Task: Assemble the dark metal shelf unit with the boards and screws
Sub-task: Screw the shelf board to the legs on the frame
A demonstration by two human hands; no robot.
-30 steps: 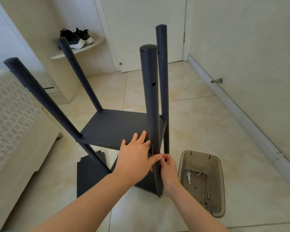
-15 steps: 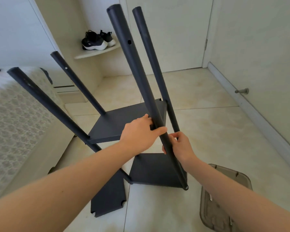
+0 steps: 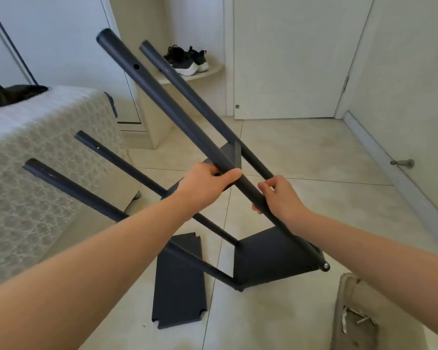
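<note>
both hands [image 3: 205, 184] gripping tilted shelf post [image 3: 177, 122]

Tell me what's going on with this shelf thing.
A person is assembling a dark metal shelf unit on the tiled floor. The left hand and right hand both grip one post, with the frame tilted over to the left. A loose board lies on the floor beneath, and a tray with screws sits at lower right.

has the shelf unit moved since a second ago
Yes. The shelf unit has tipped left toward the bed: its posts, earlier parallel to the door frame, now lean well off it. The left hand and right hand grip the near post.
</note>
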